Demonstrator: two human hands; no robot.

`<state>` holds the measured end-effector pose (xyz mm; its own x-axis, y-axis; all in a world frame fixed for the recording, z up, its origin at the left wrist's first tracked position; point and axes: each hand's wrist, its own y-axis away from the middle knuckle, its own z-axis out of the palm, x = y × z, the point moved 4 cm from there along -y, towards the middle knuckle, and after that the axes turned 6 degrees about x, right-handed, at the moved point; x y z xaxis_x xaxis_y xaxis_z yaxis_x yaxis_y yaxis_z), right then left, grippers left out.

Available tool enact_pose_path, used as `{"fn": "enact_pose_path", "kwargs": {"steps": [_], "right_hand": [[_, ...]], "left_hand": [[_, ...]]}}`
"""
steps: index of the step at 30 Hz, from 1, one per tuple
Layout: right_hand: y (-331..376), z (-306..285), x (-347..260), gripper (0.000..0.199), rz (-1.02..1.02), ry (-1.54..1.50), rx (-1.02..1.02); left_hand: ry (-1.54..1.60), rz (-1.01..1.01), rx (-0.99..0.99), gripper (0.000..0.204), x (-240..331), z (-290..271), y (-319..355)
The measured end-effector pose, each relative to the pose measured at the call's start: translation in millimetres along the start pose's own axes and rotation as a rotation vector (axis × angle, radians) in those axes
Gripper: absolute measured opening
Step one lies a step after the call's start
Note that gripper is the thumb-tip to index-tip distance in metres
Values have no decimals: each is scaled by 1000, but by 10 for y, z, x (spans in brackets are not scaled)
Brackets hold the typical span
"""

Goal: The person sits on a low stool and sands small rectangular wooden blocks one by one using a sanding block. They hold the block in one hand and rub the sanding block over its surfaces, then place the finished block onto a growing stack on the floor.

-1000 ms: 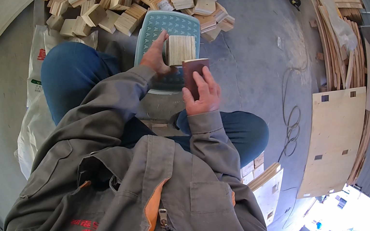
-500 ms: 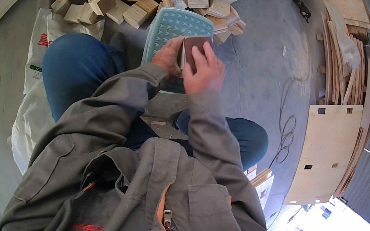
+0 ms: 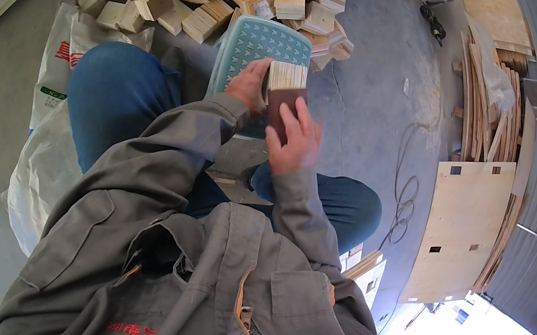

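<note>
On the light blue plastic stool (image 3: 247,40) rests a plywood block (image 3: 287,75), its layered edge facing up. My left hand (image 3: 250,85) grips the block from its left side, fingers wrapped over it. A flat dark brown sanding block (image 3: 279,111) lies against the near part of that layered face. My right hand (image 3: 296,139) holds the sanding block from the right, fingers over its top and thumb at its near side. The stool stands between my knees; its near part is partly hidden by my hands.
Many cut plywood blocks (image 3: 204,18) lie heaped beyond the stool. White plastic sacks (image 3: 45,166) lie to my left. A thin cable (image 3: 404,197) loops over the floor at right, near leaning plywood panels (image 3: 459,235) and stacked wood strips (image 3: 479,96).
My right hand has drawn the sanding block toward me along the plywood block, uncovering the far part of its layered face. My left hand keeps its grip.
</note>
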<state>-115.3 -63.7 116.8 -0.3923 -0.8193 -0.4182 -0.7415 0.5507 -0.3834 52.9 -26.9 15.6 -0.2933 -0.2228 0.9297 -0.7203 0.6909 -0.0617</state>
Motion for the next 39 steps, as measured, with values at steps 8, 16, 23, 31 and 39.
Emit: {"fn": "enact_pose_path", "kwargs": {"steps": [8, 16, 23, 31, 39], "right_hand": [[86, -2, -126, 55, -71, 112, 34], [-987, 426, 91, 49, 110, 149, 15], [-911, 428, 180, 51, 65, 122, 23], [199, -73, -65, 55, -33, 29, -7], [-185, 45, 12, 52, -6, 48, 35]], "left_hand": [[-29, 1, 5, 86, -79, 37, 20], [4, -25, -99, 110, -23, 28, -5], [-40, -30, -85, 105, -3, 36, -2], [-54, 33, -25, 103, -94, 47, 2], [-47, -38, -51, 97, 5, 28, 37]]}}
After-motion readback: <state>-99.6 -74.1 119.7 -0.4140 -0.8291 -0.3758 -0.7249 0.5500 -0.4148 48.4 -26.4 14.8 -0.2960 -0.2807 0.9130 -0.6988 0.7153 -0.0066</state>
